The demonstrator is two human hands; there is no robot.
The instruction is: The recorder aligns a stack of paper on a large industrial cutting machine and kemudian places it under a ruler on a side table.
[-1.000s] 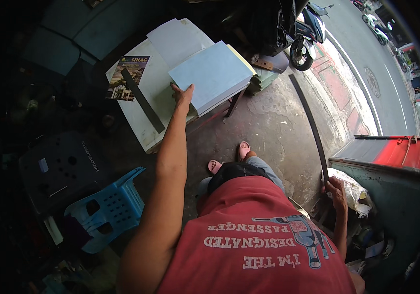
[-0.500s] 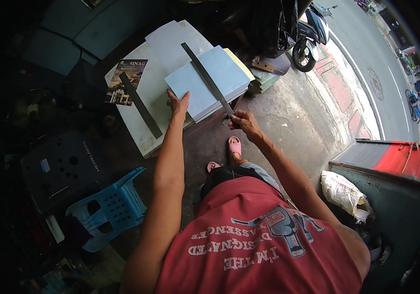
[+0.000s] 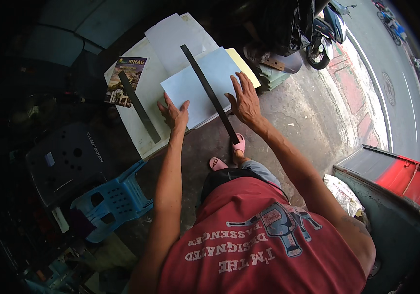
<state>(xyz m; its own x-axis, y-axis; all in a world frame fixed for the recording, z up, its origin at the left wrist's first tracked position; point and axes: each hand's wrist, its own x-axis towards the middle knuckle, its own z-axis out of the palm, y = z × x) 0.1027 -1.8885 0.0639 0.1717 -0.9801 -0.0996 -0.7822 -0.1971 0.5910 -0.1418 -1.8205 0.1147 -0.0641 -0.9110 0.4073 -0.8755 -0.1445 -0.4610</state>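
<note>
A stack of light blue paper sheets lies on a pale table. Across it rests a long dark flat bar, its near end jutting past the stack's front edge. My left hand is at the stack's left near corner, thumb and fingers apart. At the right side, my right hand is open, its fingers spread along the stack's edge and no bar in its grasp. Yellow paper shows beyond the stack's right side. To the left, a second dark flat bar lies partly over a magazine.
White sheets lie at the table's far end. A blue plastic stool and a dark machine cover stand to the left. Bundled paper and a black plastic bag are beyond the table's right side, near a parked motorcycle.
My right hand has let go of the bar's near end and moved up to the stack's right side. The bar's near end sits closer to me. My left hand remains at the left edge.
</note>
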